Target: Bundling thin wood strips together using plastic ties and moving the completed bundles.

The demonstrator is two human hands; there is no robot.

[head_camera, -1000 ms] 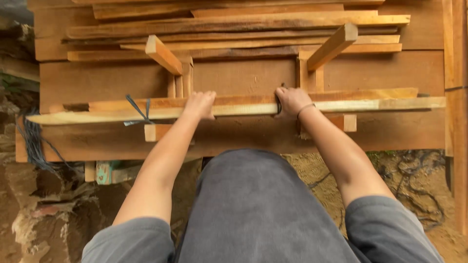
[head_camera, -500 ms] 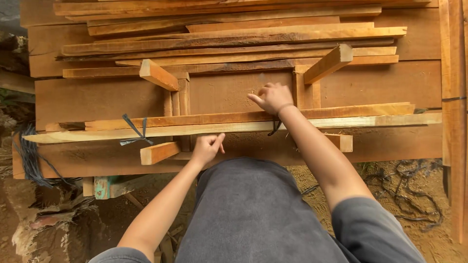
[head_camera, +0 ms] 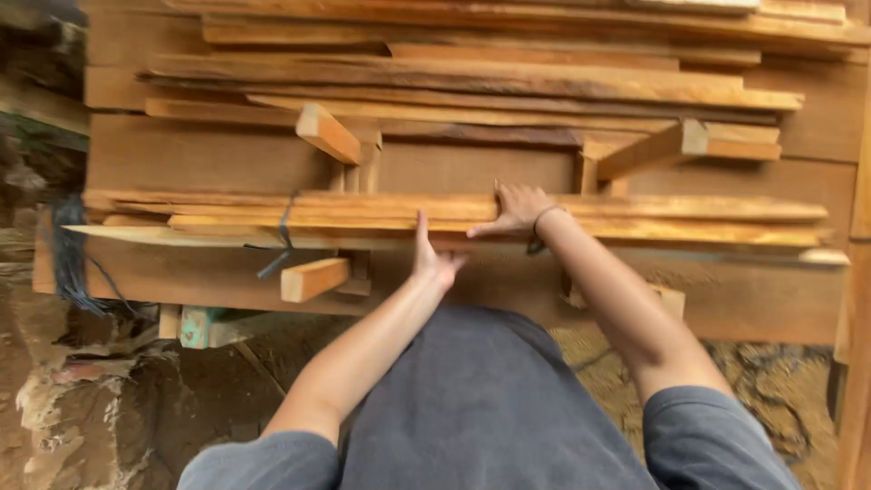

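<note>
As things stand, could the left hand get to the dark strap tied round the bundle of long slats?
Probably yes. The left hand is open at the front edge of the slat bundle, and the dark strap lies further along to its left with nothing between them. The right hand rests on top, clear of that path.

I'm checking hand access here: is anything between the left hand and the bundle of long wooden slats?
Nothing visible. The left hand is open at the near edge of the bundle of long slats, with no object between them. The right hand already rests flat on top. The dark tie sits well to the left.
</note>
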